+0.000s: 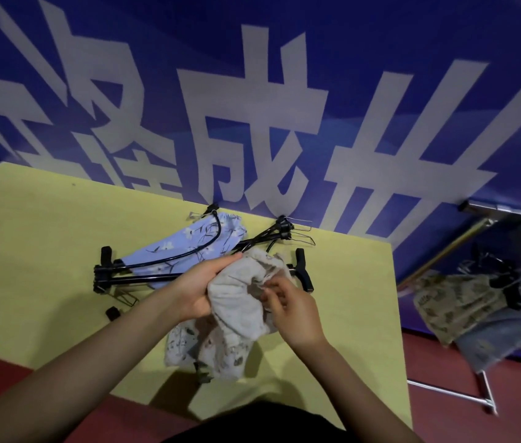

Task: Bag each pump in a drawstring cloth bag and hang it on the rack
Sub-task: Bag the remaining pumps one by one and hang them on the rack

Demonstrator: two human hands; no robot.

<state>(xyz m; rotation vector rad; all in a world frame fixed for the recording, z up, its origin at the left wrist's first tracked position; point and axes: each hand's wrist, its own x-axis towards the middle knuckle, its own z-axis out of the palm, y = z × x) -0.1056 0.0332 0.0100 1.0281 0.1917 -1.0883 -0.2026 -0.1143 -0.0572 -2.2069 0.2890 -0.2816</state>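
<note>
Surroundings noted.
A yellow table [45, 238] stood against a blue banner [380, 59] bearing large white characters [252, 129]; red floor [444, 362] lay beneath.

bare yellow table [35, 238] left, pumps [144, 276] and blue bag [185, 247] crowding centre, rack [476, 292] right

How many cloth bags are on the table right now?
2: a beige bag held in both hands, and a blue floral bag under the pumps. More may be hidden.
</note>
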